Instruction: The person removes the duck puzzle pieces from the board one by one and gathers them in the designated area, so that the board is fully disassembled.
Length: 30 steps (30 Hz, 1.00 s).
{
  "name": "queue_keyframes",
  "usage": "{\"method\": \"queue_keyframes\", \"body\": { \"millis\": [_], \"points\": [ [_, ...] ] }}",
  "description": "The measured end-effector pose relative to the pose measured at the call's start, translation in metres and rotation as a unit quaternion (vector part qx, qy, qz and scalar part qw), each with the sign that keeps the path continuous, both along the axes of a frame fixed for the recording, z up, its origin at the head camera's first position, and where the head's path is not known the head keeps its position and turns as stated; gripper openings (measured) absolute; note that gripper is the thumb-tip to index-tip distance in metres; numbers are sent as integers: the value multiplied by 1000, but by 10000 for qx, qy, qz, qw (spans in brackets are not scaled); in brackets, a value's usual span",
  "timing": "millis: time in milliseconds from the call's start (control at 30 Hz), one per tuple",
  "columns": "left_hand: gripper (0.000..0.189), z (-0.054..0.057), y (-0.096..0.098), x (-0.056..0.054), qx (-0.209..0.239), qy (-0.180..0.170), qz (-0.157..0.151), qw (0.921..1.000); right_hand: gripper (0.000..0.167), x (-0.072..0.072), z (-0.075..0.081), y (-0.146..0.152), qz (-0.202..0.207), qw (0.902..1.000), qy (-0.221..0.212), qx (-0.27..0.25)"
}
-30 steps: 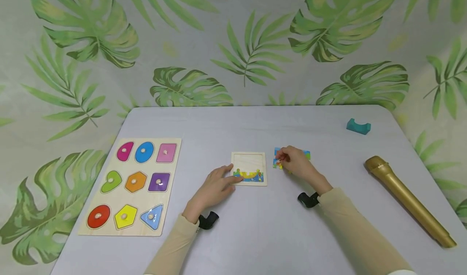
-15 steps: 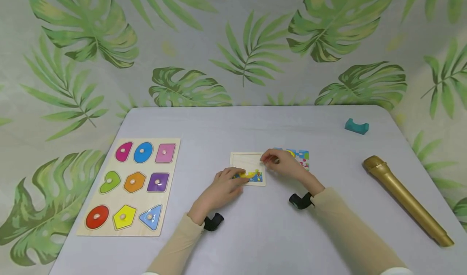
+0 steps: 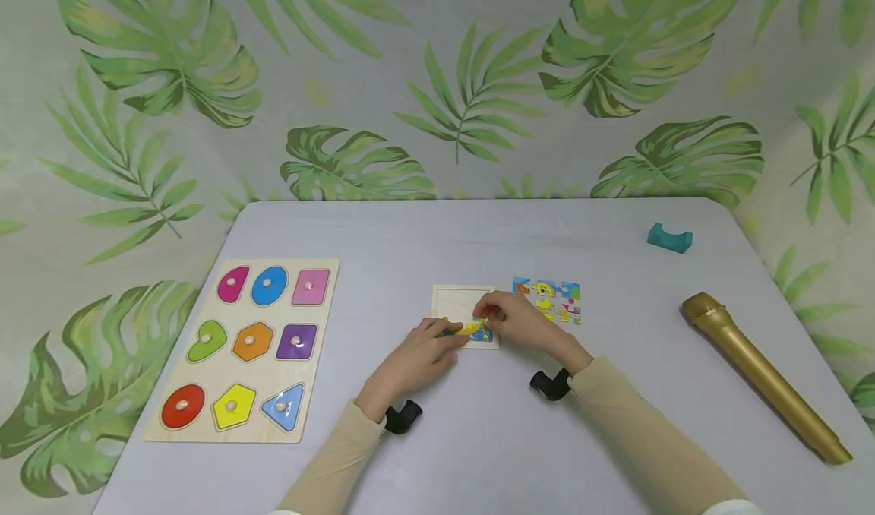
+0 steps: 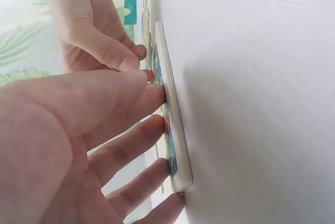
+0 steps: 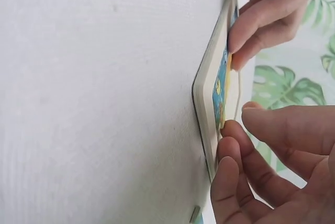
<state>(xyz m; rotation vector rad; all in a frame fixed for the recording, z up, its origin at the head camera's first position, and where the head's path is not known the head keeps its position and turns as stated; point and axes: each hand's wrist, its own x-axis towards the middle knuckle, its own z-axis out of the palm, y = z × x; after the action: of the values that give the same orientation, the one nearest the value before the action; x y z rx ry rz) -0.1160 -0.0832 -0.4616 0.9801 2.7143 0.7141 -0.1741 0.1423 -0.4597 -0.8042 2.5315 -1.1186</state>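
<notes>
A small wooden puzzle tray [image 3: 447,302] lies mid-table, its near strip filled with blue and yellow jigsaw pieces [image 3: 482,336] and bare wood behind. My left hand [image 3: 417,355] rests extended fingers on the tray's near left part; in the left wrist view its fingertips touch the pieces and edge. My right hand [image 3: 522,319] is at the tray's right side. Its fingertips [image 5: 230,130] meet the right edge of the filled strip, with thumb [image 5: 261,122] and forefinger apart and no piece showing between them. Several loose jigsaw pieces [image 3: 544,289] lie right of the tray, partly behind that hand.
On the left lies a wooden shape board [image 3: 266,363] with knobbed coloured pieces. A gold microphone [image 3: 766,378] lies along the right side. Near the back right corner sits a teal notched block [image 3: 670,238]. A leaf-print cloth [image 3: 472,97] hangs behind the table.
My right hand has moved left from the loose pieces to the tray's right side and lowered onto it. My left hand has slid slightly right over the filled strip.
</notes>
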Motion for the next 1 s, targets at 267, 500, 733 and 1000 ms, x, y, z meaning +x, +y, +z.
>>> {"method": "queue_keyframes", "body": {
  "millis": [267, 500, 733, 1000],
  "points": [
    [31, -3, 0, -2, 101, 189, -15, 9998, 29, 1, 2, 1, -177, 9982, -353, -445],
    [31, -3, 0, -2, 138, 175, -7, 9998, 24, 3, -5, 1, -82, 9991, -245, -336],
    [31, -3, 0, -2, 168, 169, 4, 9997, 21, 6, -5, 7, -197, 9989, -245, -344],
    [33, -3, 0, -1, 79, 159, 45, 9998, 18, 9, 3, 42, -619, 9968, -357, -363]
  ]
}}
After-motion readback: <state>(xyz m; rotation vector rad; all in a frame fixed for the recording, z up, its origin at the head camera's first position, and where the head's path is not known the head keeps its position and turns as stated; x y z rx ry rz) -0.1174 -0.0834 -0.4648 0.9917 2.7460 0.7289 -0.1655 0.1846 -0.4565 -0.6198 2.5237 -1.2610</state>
